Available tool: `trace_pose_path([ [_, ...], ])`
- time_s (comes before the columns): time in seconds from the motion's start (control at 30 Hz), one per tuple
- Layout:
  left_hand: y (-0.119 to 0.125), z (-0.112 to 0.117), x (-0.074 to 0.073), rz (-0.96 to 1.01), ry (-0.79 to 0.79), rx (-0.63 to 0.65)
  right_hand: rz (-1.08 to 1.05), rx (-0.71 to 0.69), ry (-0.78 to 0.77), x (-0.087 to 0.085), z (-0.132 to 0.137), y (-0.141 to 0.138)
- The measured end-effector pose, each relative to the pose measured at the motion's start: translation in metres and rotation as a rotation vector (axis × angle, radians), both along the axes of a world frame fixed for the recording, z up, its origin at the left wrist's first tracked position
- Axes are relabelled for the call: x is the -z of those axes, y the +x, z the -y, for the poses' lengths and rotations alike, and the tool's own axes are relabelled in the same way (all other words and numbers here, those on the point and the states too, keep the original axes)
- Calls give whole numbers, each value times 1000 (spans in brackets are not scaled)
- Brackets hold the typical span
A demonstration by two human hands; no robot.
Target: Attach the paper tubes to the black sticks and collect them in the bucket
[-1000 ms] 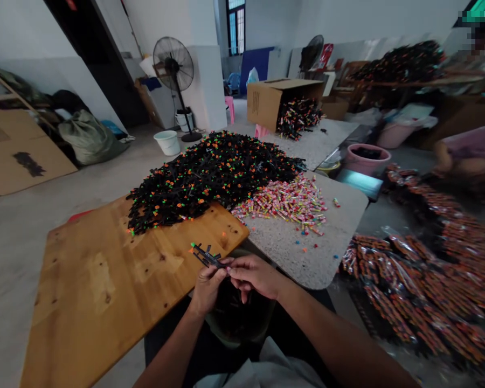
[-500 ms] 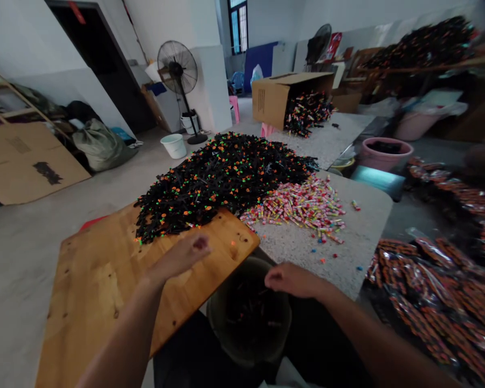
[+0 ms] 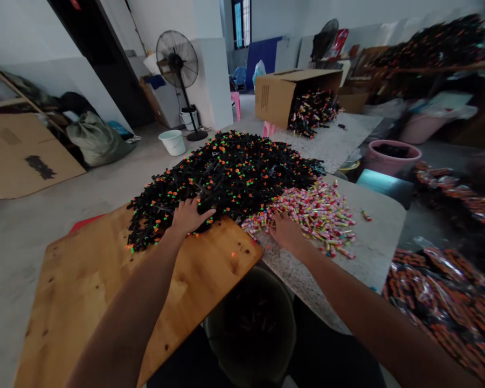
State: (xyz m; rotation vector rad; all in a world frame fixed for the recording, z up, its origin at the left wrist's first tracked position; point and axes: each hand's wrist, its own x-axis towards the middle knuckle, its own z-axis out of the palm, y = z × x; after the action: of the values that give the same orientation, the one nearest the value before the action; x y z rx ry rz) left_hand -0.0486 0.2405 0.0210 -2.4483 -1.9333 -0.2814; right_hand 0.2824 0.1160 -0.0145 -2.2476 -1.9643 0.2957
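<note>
My left hand (image 3: 187,217) lies on the near edge of a heap of black plastic pieces (image 3: 242,167) with orange and green tips. Its thumb stands apart from the fingers, and nothing is visibly held. My right hand (image 3: 286,231) touches the near left side of a pile of small pink and yellow tubes (image 3: 319,210), fingers a little bent and apart; their tips are partly hidden among the tubes. Below both hands, between my legs, stands a dark bucket (image 3: 289,323) with some pieces inside.
The wooden board (image 3: 84,291) overlaps the speckled stone table (image 3: 380,215). An open cardboard box (image 3: 272,102) spills similar pieces behind. Packed bundles (image 3: 440,291) lie on the right. A standing fan (image 3: 178,59), a white bucket (image 3: 172,143) and a pink tub (image 3: 392,156) stand farther off.
Both hands have moved forward, away from above the board and the bucket. The left now rests on the black heap, the right at the tube pile. The view has shifted slightly.
</note>
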Motion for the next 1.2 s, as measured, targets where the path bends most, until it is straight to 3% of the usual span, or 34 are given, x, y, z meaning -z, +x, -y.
trace_pose_path([
  [0.17,11,40,14,-74,68,78,48,-9,-45,2,11,-6],
  [0.43,23,101,27,55,107,66,100,-38,-10,17,38,-3],
  [0.57,17,111,35,131,142,81,75,-151,-13,25,52,12],
  [0.73,7,104,39,269,183,101,55,-262,-89,25,61,26],
  [0.9,-1,103,20,535,238,31,47,-296,-95,20,67,29],
  [1.07,-11,112,-15,903,247,-226,60,-258,-96,15,74,33],
  [1.13,-11,120,-27,1144,177,-204,65,-226,-91,11,75,32],
  [1.2,-6,134,-36,1420,-5,-81,76,-183,-77,6,77,29],
])
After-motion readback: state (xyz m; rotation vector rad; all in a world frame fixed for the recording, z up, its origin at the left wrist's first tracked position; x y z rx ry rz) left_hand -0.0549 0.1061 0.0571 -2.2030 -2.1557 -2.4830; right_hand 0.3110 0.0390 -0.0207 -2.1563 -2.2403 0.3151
